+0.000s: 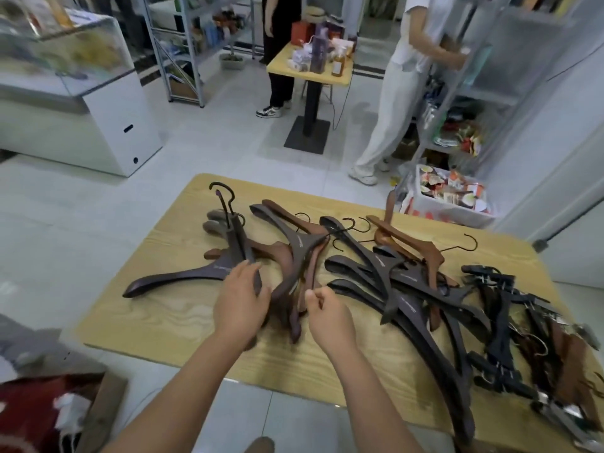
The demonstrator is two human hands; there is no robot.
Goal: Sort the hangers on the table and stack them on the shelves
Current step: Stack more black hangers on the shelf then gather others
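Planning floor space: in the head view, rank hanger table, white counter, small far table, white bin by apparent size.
1. Hanger table.
2. White counter.
3. Small far table and white bin look alike; the table is farther, so unranked.

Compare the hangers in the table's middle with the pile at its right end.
The middle hangers are broad, curved, dark or reddish brown; the right pile is thin straight bars with metal clips. The middle hangers spread wider than the right pile. Both lie tangled.
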